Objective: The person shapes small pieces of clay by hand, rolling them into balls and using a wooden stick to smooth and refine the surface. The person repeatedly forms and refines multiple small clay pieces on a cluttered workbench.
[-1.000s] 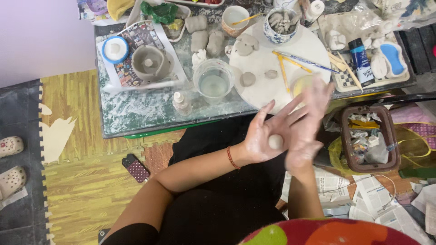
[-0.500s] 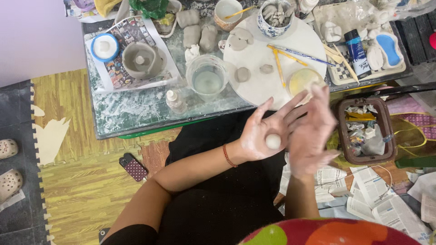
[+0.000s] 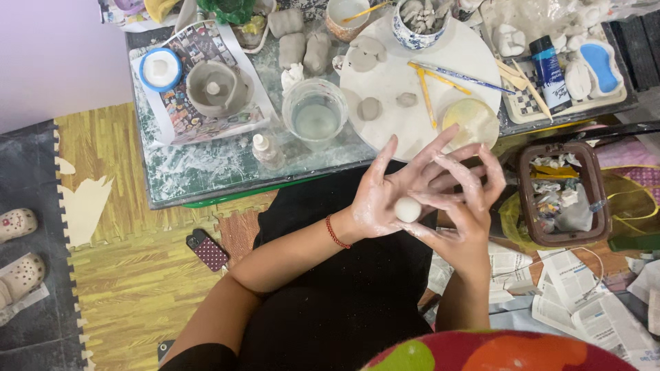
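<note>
While a low glass-topped table (image 3: 206,172) bears a round white work board (image 3: 405,75) and a clear water cup (image 3: 315,113), the clay-smeared left hand (image 3: 385,196), fingers spread, cradles a small pale clay ball (image 3: 407,209); the right hand (image 3: 464,206) presses it, fingers fanned.

The clay ball (image 3: 407,209) looks smooth, matt and pale, and both hands (image 3: 426,199) wear a chalky, dried film of it. The desk (image 3: 206,172) top is glossy glass smeared with white slip. The round board (image 3: 412,75) looks matt white; the cup (image 3: 315,113) is clear plastic; the floor mats (image 3: 110,275) show wood-grain foam.
</note>
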